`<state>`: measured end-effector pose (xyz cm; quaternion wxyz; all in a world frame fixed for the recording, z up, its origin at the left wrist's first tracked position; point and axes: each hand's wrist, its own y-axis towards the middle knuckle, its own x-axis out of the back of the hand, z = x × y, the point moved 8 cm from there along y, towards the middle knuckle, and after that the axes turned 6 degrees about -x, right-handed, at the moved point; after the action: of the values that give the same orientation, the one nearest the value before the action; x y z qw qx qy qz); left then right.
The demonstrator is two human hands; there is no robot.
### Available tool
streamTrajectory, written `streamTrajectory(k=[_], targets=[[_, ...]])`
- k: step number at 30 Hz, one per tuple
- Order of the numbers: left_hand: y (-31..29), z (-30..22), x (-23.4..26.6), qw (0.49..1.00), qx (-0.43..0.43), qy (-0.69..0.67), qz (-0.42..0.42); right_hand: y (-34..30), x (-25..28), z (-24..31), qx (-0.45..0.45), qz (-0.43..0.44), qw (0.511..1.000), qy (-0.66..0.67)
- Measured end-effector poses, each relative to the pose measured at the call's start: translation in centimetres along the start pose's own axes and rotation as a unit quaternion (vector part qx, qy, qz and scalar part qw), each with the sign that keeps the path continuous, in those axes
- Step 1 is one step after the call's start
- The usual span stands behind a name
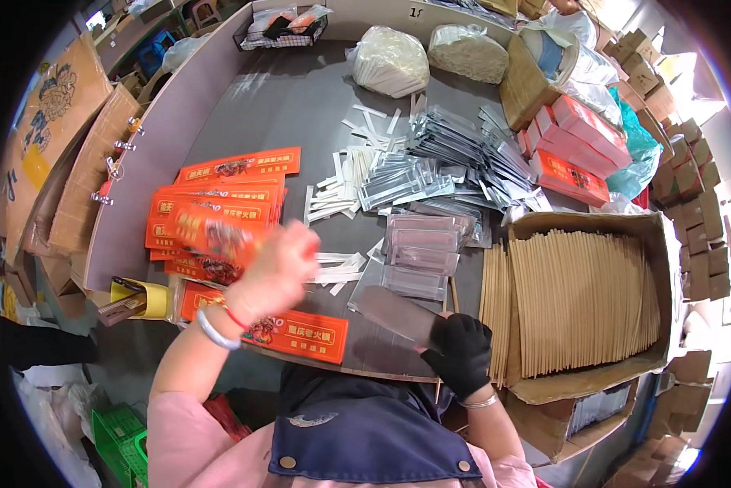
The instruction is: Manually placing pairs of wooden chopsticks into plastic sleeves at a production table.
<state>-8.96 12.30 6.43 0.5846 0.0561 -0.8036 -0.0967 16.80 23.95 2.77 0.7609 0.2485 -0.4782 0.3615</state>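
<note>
My left hand [280,264], smeared by motion, is above the left side of the table, closed on a blurred red-orange printed paper sleeve [211,234]. Beneath it lie a spread stack of similar sleeves [239,167] and, at the front edge, more sleeves [313,335]. My right hand [461,350], in a black fingerless glove, is closed on a flat grey, see-through plastic piece [398,315] pointing left. Thin wooden sticks [454,294] show beside that hand; whether it grips them too is unclear. Clear plastic packets [418,252] lie just beyond it.
A cardboard box of wooden sticks [585,301] stands at right. White paper strips [341,183] and a heap of clear plastic packets [455,154] cover the middle. Red boxes [577,146], bagged white bundles [390,61] and a wire basket [280,32] are farther back. A yellow holder [150,299] is front left.
</note>
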Motion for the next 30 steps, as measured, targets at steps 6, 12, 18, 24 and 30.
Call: streamTrajectory(k=[6,12,18,24,30], targets=[[-7.7,-4.2,-7.3,0.967,0.246,-0.042,-0.047,-1.4,-0.3,0.7,-0.02,0.037,0.998,-0.054],[-9.2,-3.6,-9.7,0.944,0.304,-0.105,-0.075,-1.5,-0.4,1.1,0.02,0.069,0.995,-0.063],[-8.6,-4.1,-10.2,0.947,0.302,-0.107,-0.027,-0.9,-6.6,5.5,0.08,0.117,0.989,0.047],[-4.8,0.6,-9.2,0.953,0.215,-0.193,-0.092,-0.5,-3.8,-0.8,-0.046,-0.045,0.998,0.022],[-2.3,2.7,-9.8,0.989,0.119,0.081,-0.037,-3.8,-5.8,-10.3,-0.286,-0.026,0.958,0.001]])
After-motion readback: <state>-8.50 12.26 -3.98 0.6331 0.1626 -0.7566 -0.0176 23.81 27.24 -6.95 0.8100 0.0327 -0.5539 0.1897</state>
